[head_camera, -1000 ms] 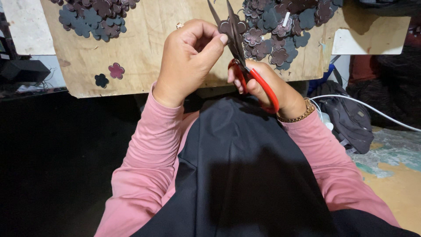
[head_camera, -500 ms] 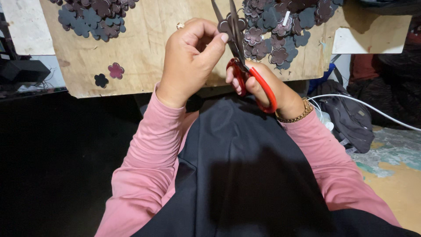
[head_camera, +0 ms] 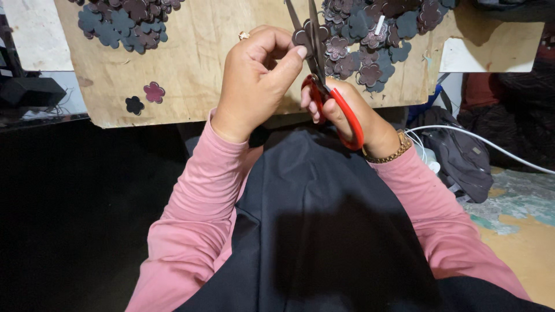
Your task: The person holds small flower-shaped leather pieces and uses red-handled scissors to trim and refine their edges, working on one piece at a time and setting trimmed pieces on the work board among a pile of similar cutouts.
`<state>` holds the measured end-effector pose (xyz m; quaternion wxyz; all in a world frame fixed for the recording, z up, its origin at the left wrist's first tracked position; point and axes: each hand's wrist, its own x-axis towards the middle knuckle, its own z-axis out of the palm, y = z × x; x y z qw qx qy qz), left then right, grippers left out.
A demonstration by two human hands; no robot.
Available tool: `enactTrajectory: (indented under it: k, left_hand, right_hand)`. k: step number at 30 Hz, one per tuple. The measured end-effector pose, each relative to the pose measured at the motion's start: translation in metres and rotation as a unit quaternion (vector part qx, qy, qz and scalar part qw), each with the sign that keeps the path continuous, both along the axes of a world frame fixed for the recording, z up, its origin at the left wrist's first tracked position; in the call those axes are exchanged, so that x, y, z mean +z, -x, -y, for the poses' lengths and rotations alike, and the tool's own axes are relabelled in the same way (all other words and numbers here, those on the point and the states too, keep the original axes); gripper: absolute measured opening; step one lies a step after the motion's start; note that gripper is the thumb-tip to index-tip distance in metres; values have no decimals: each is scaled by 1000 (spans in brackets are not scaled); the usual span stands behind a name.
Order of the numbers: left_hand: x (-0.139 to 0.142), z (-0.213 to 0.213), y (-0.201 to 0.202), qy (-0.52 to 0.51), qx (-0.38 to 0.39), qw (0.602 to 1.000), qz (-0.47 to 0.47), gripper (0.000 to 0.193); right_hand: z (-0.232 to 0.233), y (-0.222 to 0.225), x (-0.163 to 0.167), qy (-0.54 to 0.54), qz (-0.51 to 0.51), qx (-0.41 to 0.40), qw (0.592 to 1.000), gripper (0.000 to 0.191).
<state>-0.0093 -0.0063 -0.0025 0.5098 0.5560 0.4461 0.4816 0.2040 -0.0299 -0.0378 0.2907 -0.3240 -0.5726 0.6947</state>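
Note:
My left hand (head_camera: 254, 81) pinches a small dark flower-shaped piece (head_camera: 302, 37) between thumb and forefinger, above my lap. My right hand (head_camera: 352, 112) grips red-handled scissors (head_camera: 324, 86), whose blades point up and are parted around the piece. Both arms wear pink sleeves, and a gold bracelet (head_camera: 388, 155) sits on my right wrist. A wooden board (head_camera: 196, 63) lies just beyond my hands.
Piles of dark flower cut-outs lie on the board at the upper left (head_camera: 124, 23) and upper right (head_camera: 376, 40). Two single flowers (head_camera: 144, 98) lie near its left front edge. A dark bag (head_camera: 462, 156) and a white cable (head_camera: 491, 144) lie on the floor to the right.
Both hands with the scissors and piece have stayed almost in place, shifting only slightly; the blades remain around the flower piece.

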Motion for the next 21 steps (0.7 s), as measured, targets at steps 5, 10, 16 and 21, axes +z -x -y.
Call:
enactTrajectory:
  k: [5,10,16,21]
  left_hand:
    - [3,-3,0,-31,-8,999,-22,10]
    - [1,-2,0,-19,16,999,-44,7]
    - [-6,-3,-5,34,-2,994,99,9]
    - [-3,-4,-1,93,26,985,143,10]
  right_hand:
    - [-2,3,4,-22,-25,11,999,80]
    - [-4,-1,8,-73,33,8,997,78]
    - [-4,-3,7,-60,16,28,998,80]
    - [-2,-1,8,-12,-48,31,998,85]
